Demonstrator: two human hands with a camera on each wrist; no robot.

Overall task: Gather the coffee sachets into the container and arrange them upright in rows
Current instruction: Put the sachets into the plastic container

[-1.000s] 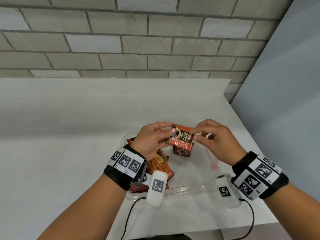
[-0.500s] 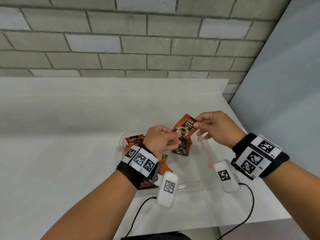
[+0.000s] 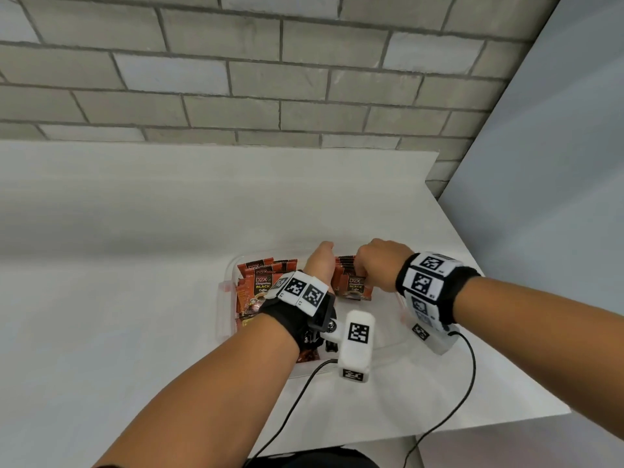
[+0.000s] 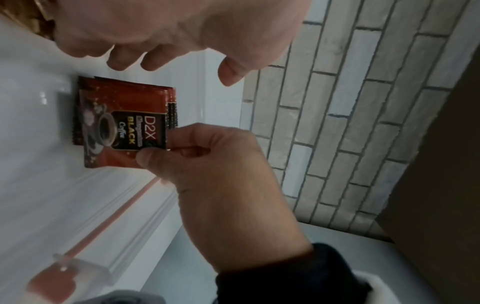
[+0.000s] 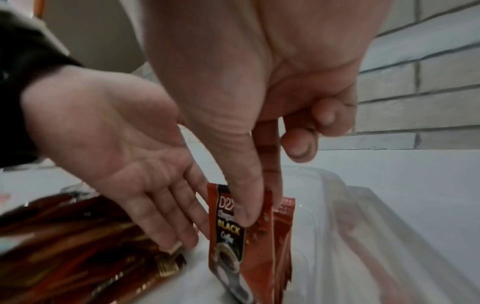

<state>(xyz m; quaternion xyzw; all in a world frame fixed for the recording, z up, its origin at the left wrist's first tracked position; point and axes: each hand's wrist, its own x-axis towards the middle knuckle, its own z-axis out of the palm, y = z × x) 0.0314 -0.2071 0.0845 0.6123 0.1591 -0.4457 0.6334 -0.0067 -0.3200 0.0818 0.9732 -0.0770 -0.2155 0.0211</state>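
From the head view, both hands' fingers are hidden behind the wrists. The right hand pinches the front sachet of an upright row inside the clear container. The left hand, fingers straight and relaxed, reaches just beside that row. Only the right wrist view shows loose sachets lying under the left fingers.

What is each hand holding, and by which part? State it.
The right hand pinches the front coffee sachet of the upright row by its top edge, thumb on the printed face. The left hand holds nothing, fingers straight.
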